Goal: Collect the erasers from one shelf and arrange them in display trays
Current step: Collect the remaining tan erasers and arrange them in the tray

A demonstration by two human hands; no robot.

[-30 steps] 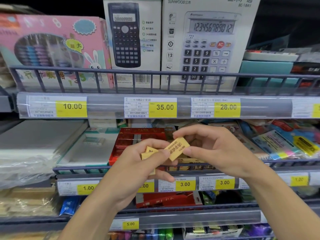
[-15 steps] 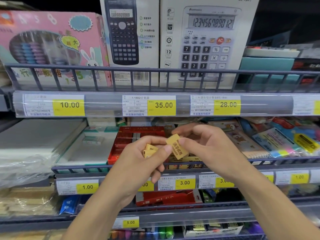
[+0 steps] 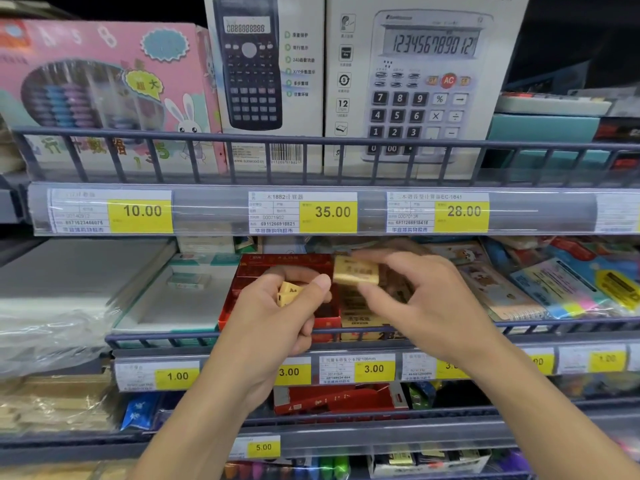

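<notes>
Right hand (image 3: 426, 299) pinches one yellow eraser (image 3: 355, 270) above the red display tray (image 3: 277, 292); left hand (image 3: 277, 317), at its 9 o'clock, grips small erasers (image 3: 289, 293). A rail (image 3: 346, 332) fronts the shelf.

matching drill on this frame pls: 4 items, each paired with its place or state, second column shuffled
Items:
1. yellow eraser
2. small eraser stack
3. red display tray
4. grey calculator box

Places/states:
A. upper shelf, above the 28.00 tag
B. pinched by the right hand, over the tray
C. middle shelf, behind both hands
D. cupped in the left hand

Pairs: 1-B, 2-D, 3-C, 4-A
</notes>
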